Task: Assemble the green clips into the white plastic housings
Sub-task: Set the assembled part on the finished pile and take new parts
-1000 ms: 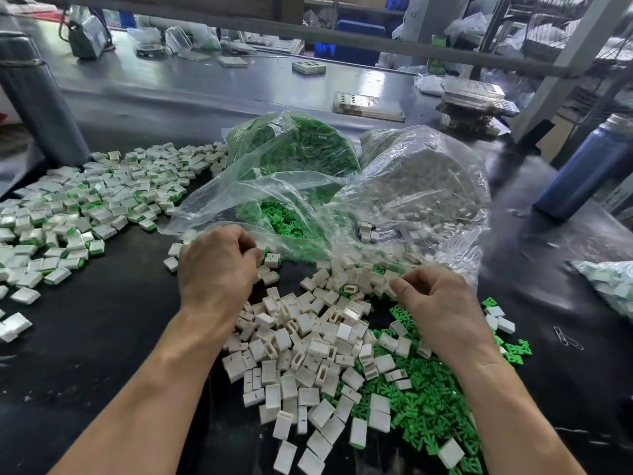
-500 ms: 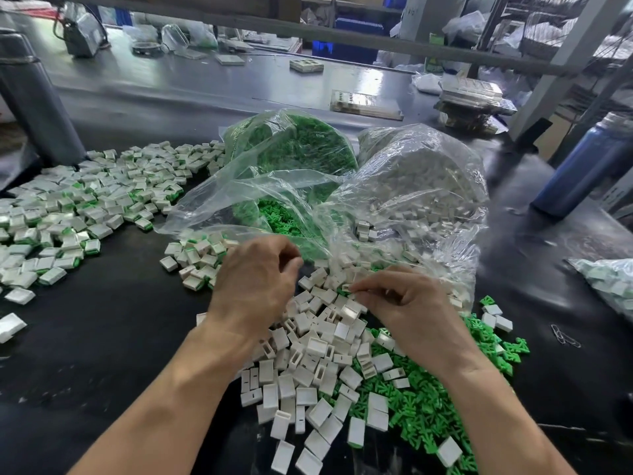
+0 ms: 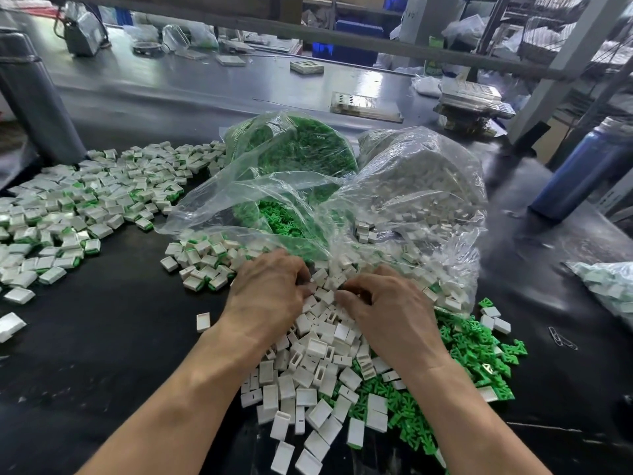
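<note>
Big finished pile on left, two bags still full; hands together, fingers curled in loose housings, grip unclear.

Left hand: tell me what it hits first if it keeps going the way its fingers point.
The left hand points right and slightly away, so it would probably first meet the right hand's fingertips, just across the white housings; depth is unclear.

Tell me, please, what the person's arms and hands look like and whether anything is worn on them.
Both forearms are bare to the frame's lower edge: no sleeves show. The left hand and right hand carry no gloves, and no rings, watch or bands are visible.
</note>
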`<state>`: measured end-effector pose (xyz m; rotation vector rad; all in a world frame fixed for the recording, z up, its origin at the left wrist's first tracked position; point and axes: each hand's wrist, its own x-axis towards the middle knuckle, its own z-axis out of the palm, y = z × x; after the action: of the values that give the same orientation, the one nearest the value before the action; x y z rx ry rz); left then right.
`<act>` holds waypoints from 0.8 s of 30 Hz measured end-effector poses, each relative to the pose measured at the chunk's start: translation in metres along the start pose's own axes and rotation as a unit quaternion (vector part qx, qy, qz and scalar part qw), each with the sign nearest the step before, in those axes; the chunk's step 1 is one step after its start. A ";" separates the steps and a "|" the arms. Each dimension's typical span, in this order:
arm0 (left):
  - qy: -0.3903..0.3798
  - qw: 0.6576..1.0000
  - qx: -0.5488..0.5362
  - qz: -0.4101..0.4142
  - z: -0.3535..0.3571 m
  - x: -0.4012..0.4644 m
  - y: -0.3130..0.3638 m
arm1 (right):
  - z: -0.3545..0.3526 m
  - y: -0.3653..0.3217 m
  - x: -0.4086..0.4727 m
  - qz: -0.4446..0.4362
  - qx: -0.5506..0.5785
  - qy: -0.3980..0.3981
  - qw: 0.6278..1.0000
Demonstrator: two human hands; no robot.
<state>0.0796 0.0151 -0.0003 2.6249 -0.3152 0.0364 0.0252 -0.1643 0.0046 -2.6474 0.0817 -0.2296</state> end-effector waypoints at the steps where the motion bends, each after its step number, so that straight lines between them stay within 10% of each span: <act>1: -0.002 1.000 -0.001 -0.001 0.000 -0.001 0.000 | 0.001 -0.002 0.001 0.002 -0.007 -0.001 1.000; 10: -0.015 0.997 -0.068 -0.021 -0.008 -0.006 0.005 | 0.003 -0.002 0.002 0.000 0.024 0.027 0.999; 16: -0.026 0.982 -0.185 -0.010 -0.015 -0.007 0.003 | -0.003 0.006 -0.001 0.033 0.270 0.068 0.960; 24: -0.078 0.856 -0.511 -0.009 -0.023 -0.008 0.012 | -0.016 -0.006 -0.009 0.030 0.535 0.046 0.843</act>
<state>0.0701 0.0174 0.0248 1.5635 -0.2593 -0.2787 0.0141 -0.1650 0.0200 -1.5096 0.0451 -0.2739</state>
